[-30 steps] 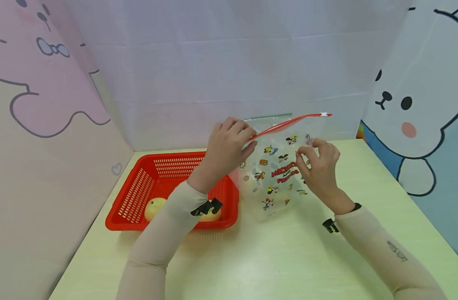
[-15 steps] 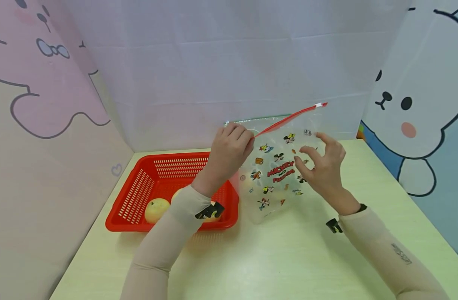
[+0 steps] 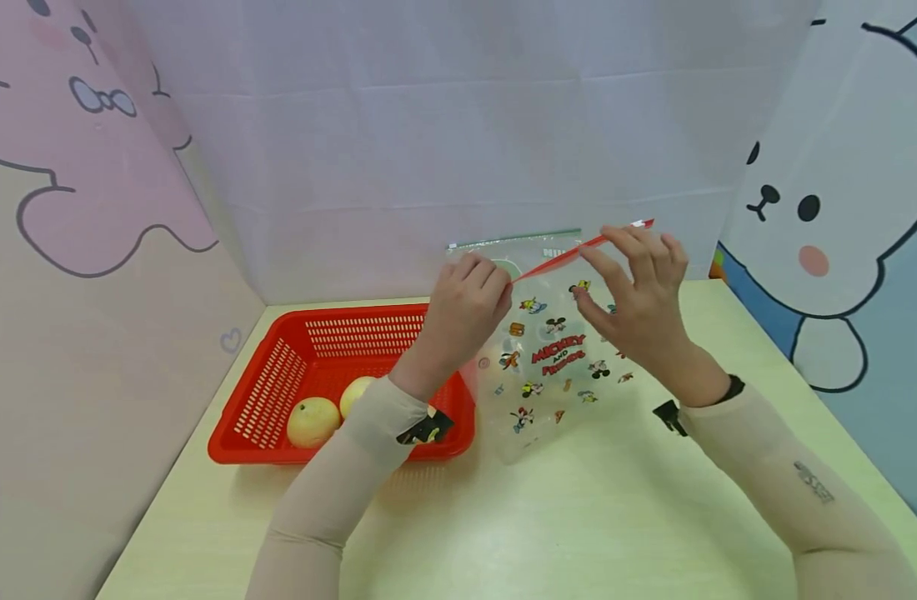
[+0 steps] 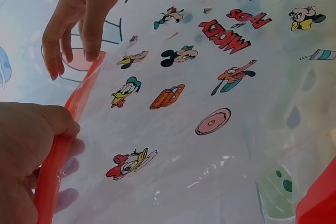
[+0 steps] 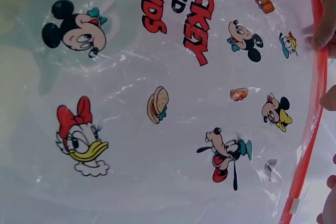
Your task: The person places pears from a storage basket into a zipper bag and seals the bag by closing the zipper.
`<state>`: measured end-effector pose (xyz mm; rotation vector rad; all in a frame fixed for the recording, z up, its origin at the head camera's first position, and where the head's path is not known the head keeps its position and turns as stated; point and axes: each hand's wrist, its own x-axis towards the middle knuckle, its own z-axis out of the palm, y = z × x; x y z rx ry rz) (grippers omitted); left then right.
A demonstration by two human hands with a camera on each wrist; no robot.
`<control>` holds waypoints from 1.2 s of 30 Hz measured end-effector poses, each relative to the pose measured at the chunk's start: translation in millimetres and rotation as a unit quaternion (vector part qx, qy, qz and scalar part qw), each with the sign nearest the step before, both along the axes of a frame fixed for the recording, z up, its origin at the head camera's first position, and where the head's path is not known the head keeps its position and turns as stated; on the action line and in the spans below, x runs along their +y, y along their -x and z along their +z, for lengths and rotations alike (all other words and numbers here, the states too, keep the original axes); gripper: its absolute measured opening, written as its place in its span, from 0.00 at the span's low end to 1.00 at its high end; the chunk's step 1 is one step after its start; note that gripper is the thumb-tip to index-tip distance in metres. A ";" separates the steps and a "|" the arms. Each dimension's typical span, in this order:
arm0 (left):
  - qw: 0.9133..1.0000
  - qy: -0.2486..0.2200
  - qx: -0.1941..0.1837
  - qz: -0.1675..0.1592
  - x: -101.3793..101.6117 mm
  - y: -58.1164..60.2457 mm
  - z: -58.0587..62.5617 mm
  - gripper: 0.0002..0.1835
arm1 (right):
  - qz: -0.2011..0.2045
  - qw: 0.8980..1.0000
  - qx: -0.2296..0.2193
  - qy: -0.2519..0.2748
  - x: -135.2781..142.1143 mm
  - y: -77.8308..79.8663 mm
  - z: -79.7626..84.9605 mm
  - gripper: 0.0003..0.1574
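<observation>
A clear zip bag (image 3: 533,450) with cartoon prints hangs upright above the table. My left hand (image 3: 462,317) pinches the left end of its red zip strip (image 3: 552,263), with the thumb on the near side, as the left wrist view shows. My right hand (image 3: 646,312) is at the strip's right part, fingers spread and loosely bent; its fingertips are at or very near the strip, and contact is unclear. The bag's white slider (image 5: 295,205) sits near the strip's far end in the right wrist view.
A red plastic basket (image 3: 258,455) stands at the left, holding round yellow fruits (image 3: 313,422), partly hidden by my left forearm. Behind the held bag, another clear bag with a green top edge (image 3: 514,240) leans near the back wall. The pale table (image 3: 533,533) extends in front.
My right hand has left the bag's printed face and risen to the red strip, its fingers spreading. The left hand has shifted slightly right and down, still pinching the strip.
</observation>
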<state>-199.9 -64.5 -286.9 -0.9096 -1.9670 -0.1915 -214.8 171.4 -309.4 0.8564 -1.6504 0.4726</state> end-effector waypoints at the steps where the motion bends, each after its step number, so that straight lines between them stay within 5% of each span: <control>1: 1.000 0.001 0.001 0.001 0.6 0.0 -0.6 0.03 | 0.000 1.000 0.001 -0.019 -1.5 0.9 0.9 0.24; 7: 1.000 0.003 0.007 0.007 4.1 -0.1 -4.4 0.03 | -0.003 0.996 0.006 -0.084 -9.0 4.5 -0.2 0.28; 15: 1.000 0.002 -0.013 0.011 8.2 -2.6 -9.5 0.05 | -0.007 0.998 0.035 -0.059 -18.8 8.1 -6.4 0.11; 24: 0.999 0.010 -0.028 0.017 8.3 -4.0 -9.3 0.03 | -0.019 0.996 -0.002 -0.084 -16.2 6.1 -6.4 0.13; 29: 0.994 0.033 -0.103 0.021 2.3 -10.1 -1.9 0.09 | -0.011 0.995 -0.018 -0.096 -13.8 4.8 -5.2 0.14; 36: 0.972 0.119 -0.204 -0.006 -12.1 -18.0 24.6 0.18 | 0.011 0.994 -0.033 -0.108 -7.2 4.4 -4.2 0.13</control>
